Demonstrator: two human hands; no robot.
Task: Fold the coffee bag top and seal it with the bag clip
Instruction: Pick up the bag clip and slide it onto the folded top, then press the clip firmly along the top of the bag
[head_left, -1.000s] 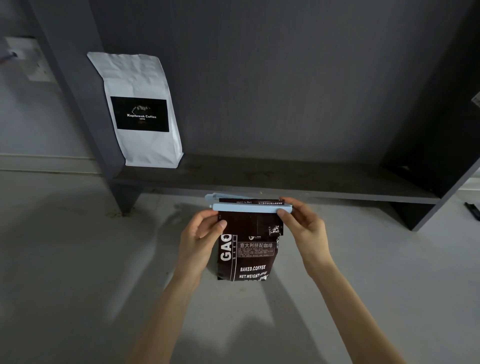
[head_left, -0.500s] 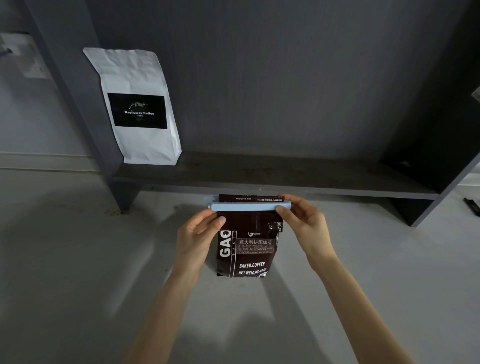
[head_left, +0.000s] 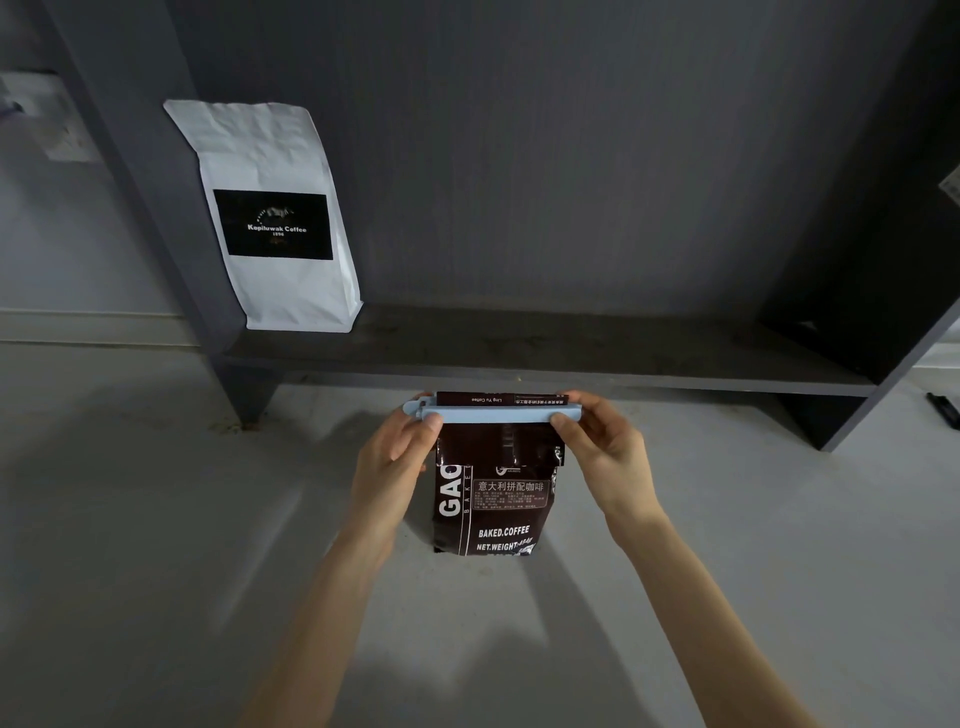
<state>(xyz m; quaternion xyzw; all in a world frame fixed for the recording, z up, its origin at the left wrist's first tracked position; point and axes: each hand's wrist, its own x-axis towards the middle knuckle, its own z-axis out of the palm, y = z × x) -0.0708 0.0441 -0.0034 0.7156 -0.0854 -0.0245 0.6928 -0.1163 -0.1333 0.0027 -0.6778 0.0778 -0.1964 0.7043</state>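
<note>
Pale grey floor (head_left: 156, 545) fills the lower half of the frame, and a dark grey shelf unit (head_left: 545, 358) spans the upper half, its low board running across the middle. On that board, in the upper left of the frame, a white coffee bag (head_left: 270, 156) with a black label stands upright, leaning against the unit's left upright. At the far right edge a small dark object lies on the floor, too small to identify.

You hold the dark brown coffee bag (head_left: 493, 509) upright at the centre of the frame, just below the front edge of the shelf board; whether its base rests on the floor cannot be told. Its top is folded over, and a strip of the fold with small print shows above the clip. The pale blue bag clip (head_left: 493, 414) lies horizontally across the folded top, spanning the full width of the bag and sticking out a little at each end.

Your left hand (head_left: 392, 462) pinches the left end of the clip, thumb on the near face and fingers curled behind. Your right hand (head_left: 605, 452) pinches the right end the same way, thumb tip pressed on the front bar. Both forearms reach up from the bottom of the frame.
</note>
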